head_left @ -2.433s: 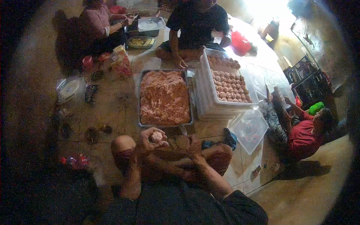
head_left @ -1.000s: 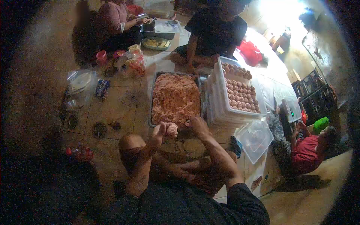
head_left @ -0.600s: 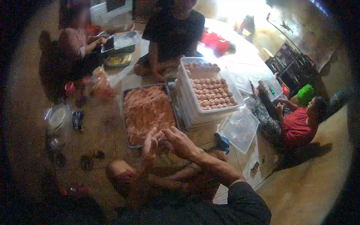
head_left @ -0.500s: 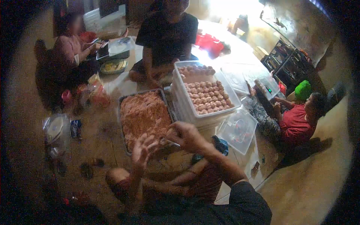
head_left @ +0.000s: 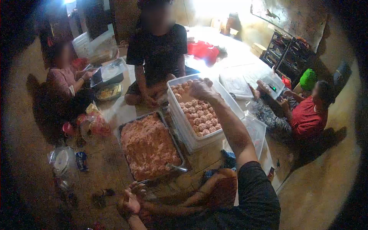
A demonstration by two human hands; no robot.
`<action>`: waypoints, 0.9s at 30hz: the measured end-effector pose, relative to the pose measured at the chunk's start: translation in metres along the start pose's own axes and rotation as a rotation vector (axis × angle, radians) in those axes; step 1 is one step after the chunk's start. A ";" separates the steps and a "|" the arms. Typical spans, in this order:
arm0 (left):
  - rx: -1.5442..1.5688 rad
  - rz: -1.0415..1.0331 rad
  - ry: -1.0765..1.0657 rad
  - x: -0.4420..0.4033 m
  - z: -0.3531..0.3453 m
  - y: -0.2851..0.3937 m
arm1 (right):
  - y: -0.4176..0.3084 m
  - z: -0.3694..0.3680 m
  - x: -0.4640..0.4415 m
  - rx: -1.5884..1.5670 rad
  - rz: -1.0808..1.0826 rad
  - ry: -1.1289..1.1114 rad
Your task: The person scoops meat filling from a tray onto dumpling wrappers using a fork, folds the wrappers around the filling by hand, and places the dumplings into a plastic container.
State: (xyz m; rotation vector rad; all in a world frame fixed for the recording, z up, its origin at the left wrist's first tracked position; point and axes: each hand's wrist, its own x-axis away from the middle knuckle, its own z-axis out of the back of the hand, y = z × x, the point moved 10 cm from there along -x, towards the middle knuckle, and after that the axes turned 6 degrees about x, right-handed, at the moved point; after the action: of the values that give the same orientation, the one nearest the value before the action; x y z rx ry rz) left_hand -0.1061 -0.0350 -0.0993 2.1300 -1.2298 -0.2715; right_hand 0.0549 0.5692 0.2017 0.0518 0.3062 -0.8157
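Observation:
My right hand (head_left: pixel 202 90) reaches over the top plastic box (head_left: pixel 172 111), its fingers bent down near the back rows of meatballs (head_left: pixel 199 114); what it holds, if anything, is hidden. The box tops a stack and holds rows of round pinkish meatballs. Below the tray's near edge, my left hand (head_left: pixel 132 199) is palm up with its fingers apart, holding nothing. A metal tray (head_left: pixel 126 163) of minced meat mixture (head_left: pixel 147 145) lies on the floor left of the stack. A spoon (head_left: pixel 177 168) rests in its near right corner, handle over the rim.
A person in black (head_left: pixel 157 53) sits beyond the tray. Another in pink (head_left: pixel 63 82) sits far left, beside a dish of yellow food (head_left: pixel 109 92). A third in red (head_left: pixel 308 117) is at the right, near a transparent lid (head_left: pixel 255 132) and black rack (head_left: pixel 285 55).
My right hand has moved from above the tray's near side up and over the box. My left hand has dropped lower and leftward. The spoon now shows in the tray, and the view has shifted.

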 end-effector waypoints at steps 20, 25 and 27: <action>0.085 0.149 -0.247 -0.009 -0.065 -0.005 | -0.040 -0.017 0.011 -0.175 0.200 -0.349; -0.002 0.142 -0.154 -0.010 -0.083 0.001 | -0.006 -0.093 -0.020 -0.446 0.150 -0.197; -0.019 0.129 -0.144 -0.010 -0.090 0.004 | 0.002 -0.100 -0.027 -0.303 0.099 -0.149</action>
State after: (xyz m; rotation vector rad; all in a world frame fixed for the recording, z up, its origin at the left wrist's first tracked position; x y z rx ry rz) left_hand -0.0714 0.0107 -0.0290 2.0335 -1.4350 -0.3840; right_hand 0.0136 0.6061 0.1139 -0.2741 0.2811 -0.6643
